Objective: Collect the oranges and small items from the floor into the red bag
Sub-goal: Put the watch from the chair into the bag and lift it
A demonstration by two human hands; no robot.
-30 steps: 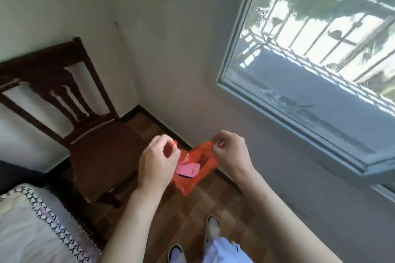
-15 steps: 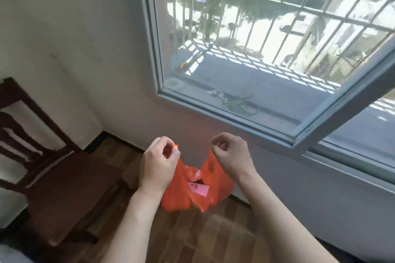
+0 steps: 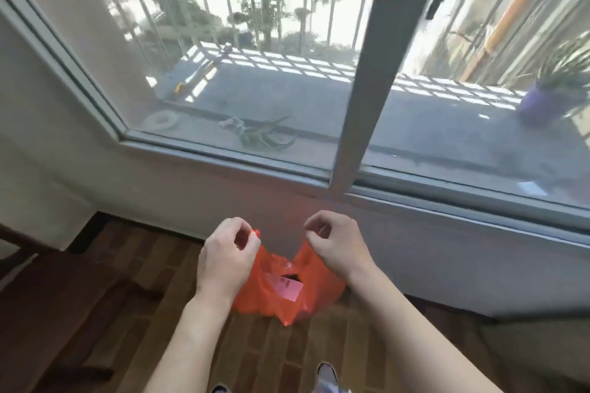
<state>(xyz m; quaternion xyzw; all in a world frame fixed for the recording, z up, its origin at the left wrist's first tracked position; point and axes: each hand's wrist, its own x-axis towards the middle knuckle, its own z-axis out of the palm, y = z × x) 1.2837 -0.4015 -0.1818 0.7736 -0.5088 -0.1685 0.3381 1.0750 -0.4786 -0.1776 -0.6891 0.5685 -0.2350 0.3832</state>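
The red plastic bag [image 3: 314, 292] hangs between my two hands above the wooden floor, its mouth pulled apart. My left hand [image 3: 227, 257] pinches the bag's left handle. My right hand [image 3: 336, 244] pinches the right handle. A pink slip of paper [image 3: 286, 287] shows through the bag's front. No oranges or small items are visible on the floor in this view.
A large window [image 3: 255, 57] with a grey frame fills the wall ahead, with a barred balcony outside. A dark wooden chair [image 3: 48, 313] stands at the lower left. The wooden floor [image 3: 271, 351] runs below, and my shoes [image 3: 325, 375] show at the bottom edge.
My view has swung right from the chair toward the window. Both hands keep their hold on the bag's handles, and the bag hangs lower and wider.
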